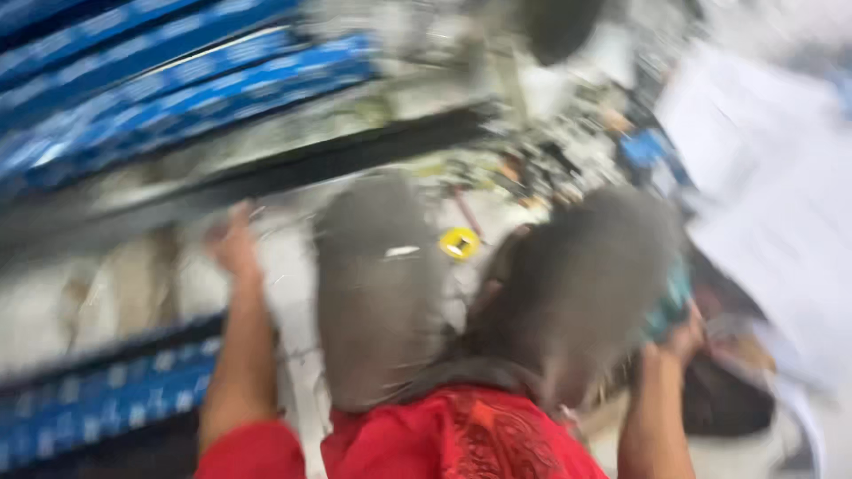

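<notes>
Blurred view: a limp grey fabric piece (382, 293) hangs over red cloth (461, 439). Left hand (232, 244) reaches left of it, grip unclear; right hand (679, 341) apparently clutches something teal (674, 302). Fabric could slip.

The view is heavily blurred. Both forearms are bare, and the left hand (235, 244) and right hand (685, 335) wear no gloves. Just below the left forearm, a bright red sleeve (253, 451) shows at the bottom edge of the frame. Between the two arms, more of the same red garment (461, 439) appears, with a darker red pattern on its cloth that is too smeared to make out.
</notes>
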